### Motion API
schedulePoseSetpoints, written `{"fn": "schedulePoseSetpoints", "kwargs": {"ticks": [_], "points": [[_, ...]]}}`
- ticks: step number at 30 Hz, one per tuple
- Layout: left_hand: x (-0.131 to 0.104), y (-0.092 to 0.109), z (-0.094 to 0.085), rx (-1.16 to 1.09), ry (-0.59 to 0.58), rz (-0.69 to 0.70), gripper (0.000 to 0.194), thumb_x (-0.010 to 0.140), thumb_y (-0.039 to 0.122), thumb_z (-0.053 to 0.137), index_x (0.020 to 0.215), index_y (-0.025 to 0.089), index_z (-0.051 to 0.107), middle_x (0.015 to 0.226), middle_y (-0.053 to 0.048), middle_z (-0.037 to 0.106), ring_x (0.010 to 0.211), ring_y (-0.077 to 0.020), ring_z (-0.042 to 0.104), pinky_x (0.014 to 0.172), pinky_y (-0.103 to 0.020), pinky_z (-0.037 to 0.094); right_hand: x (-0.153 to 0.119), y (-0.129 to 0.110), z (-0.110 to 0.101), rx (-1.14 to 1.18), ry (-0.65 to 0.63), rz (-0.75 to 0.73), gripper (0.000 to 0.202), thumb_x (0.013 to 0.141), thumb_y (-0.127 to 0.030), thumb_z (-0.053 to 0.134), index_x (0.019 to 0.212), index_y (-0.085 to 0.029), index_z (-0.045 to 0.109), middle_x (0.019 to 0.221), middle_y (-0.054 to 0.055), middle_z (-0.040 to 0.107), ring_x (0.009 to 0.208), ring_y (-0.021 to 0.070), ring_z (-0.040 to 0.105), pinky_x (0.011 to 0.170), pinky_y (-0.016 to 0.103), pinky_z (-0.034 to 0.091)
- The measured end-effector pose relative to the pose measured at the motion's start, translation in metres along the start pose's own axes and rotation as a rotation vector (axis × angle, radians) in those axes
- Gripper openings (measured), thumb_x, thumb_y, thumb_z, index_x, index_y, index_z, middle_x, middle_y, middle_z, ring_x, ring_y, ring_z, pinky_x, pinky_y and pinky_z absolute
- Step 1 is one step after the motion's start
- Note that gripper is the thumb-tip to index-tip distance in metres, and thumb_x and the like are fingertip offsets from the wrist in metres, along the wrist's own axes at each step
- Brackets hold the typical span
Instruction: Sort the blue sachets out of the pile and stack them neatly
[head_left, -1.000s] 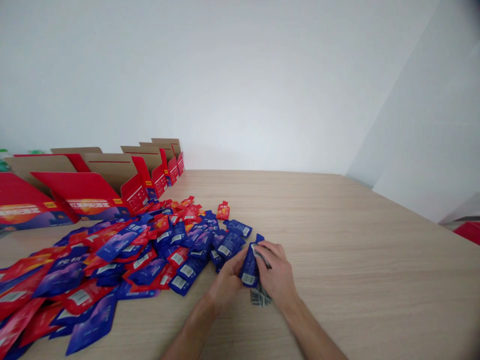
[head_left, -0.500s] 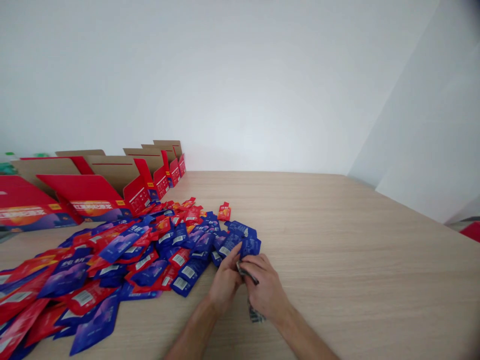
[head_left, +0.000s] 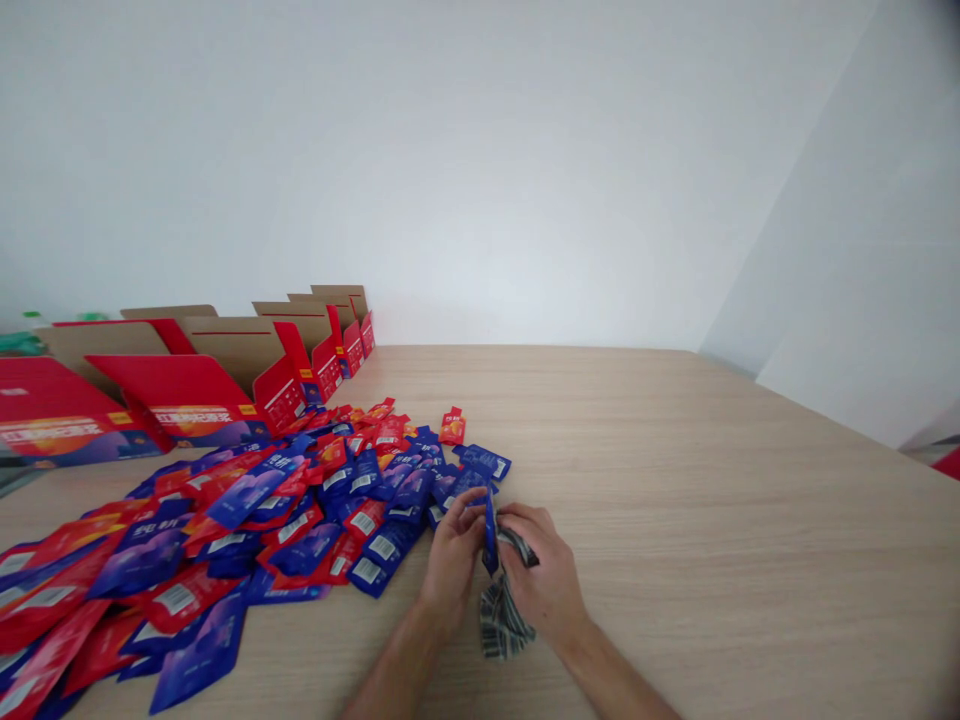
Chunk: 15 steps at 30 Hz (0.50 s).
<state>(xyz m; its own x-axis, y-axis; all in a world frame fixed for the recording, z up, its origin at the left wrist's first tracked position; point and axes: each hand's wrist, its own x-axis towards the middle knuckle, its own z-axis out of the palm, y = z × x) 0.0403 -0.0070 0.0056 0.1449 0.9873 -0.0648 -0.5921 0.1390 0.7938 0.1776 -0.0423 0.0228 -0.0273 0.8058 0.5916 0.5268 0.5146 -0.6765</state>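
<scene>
Left hand [head_left: 452,560] holding blue pouch [head_left: 490,530] — edge-on, right hand [head_left: 547,575] clutching striped cloth [head_left: 502,622]

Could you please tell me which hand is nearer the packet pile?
Left. The left hand is beside the packet pile, at its right edge; the right hand, holding a striped cloth, is farther right.

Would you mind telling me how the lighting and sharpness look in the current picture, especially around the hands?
Head view: soft light, with a brighter patch on the wall; head view: the left hand and right hand look slightly soft, and fine print on the packets is unreadable; head view: the top right corner darkens.
</scene>
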Motion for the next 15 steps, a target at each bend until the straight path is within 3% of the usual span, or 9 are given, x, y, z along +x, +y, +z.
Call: {"fn": "schedulePoseSetpoints", "kwargs": {"ticks": [5,10,15], "points": [[-0.002,-0.001,0.006,0.084,0.035,0.077,0.025,0.070,0.030,0.078,0.090,0.018,0.068,0.084,-0.002,0.067,0.074,-0.0130,0.061,0.067,-0.022,0.046,0.000,0.002,0.001,-0.006,0.012,-0.010,0.022,0.088,-0.018,0.057,0.106,-0.025,0.067,0.110,0.007,0.066,0.106,0.0211,0.059,0.093,0.037,0.051],[-0.008,0.000,0.011,-0.093,0.121,-0.059,0.040,0.079,0.043,0.069,0.114,0.024,0.068,0.116,-0.006,0.067,0.106,-0.0232,0.062,0.086,-0.031,0.051,-0.001,0.006,0.004,-0.030,0.049,-0.013,0.024,0.089,-0.016,0.056,0.108,-0.025,0.067,0.113,0.008,0.065,0.107,0.0216,0.059,0.094,0.039,0.052],[-0.005,0.002,0.005,-0.177,0.082,-0.106,0.044,0.083,0.038,0.065,0.125,0.026,0.063,0.135,-0.004,0.059,0.127,-0.0210,0.050,0.103,-0.030,0.043,-0.003,-0.007,0.010,-0.018,-0.206,-0.152,0.030,0.086,-0.010,0.055,0.108,-0.026,0.069,0.111,0.007,0.066,0.106,0.0214,0.059,0.094,0.038,0.052]]}}
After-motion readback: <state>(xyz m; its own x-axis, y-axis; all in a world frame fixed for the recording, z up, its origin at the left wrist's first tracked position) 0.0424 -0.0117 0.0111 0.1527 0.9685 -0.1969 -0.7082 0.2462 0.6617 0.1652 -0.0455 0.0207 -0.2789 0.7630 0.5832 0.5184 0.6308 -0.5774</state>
